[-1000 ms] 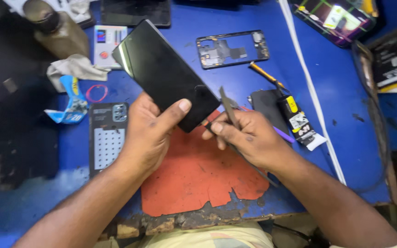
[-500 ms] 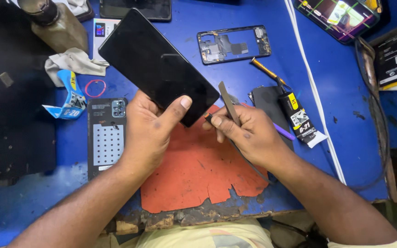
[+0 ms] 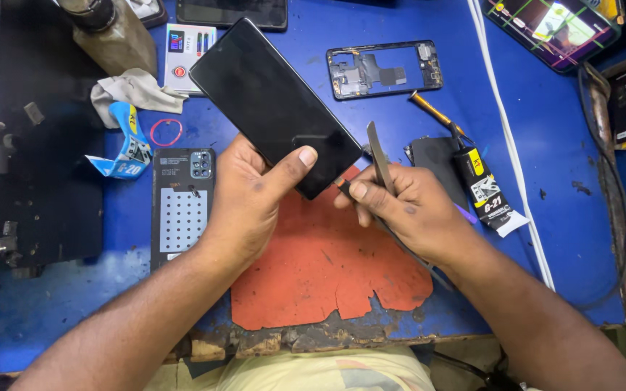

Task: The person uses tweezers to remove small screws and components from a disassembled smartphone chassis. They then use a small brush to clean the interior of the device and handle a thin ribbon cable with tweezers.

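Blue and badly crowded, the workbench (image 3: 67,318) gives me little open room: its chipped near edge runs just under my forearms, and the only bare patch I see is the lower left corner. A torn orange mat (image 3: 320,279) lies in the middle, under both hands.

My left hand (image 3: 244,199) grips the black phone (image 3: 273,101) by its lower end, thumb pressed across the dark glass near the corner and fingers hidden behind it. The phone slants up and away to the left, raised off the bench, its far corner over a small white device (image 3: 186,47).

My right hand (image 3: 400,210) is closed around a thin metal pry tool (image 3: 380,156), pinched between thumb and fingers with the blade standing upward. The blade sits just beside the phone's lower right corner; I cannot tell whether it touches the edge.

Left of my left wrist lies a dark back cover (image 3: 181,206) with a camera cluster. Beyond it are a red rubber band (image 3: 166,132), a blue glue packet (image 3: 128,148) and a crumpled cloth (image 3: 132,88). Right of my right hand a black glue tube (image 3: 487,188) rests against a dark flat part, with a white cable (image 3: 508,130) running down the bench past it. A bare phone frame (image 3: 384,69) lies well apart at the top.
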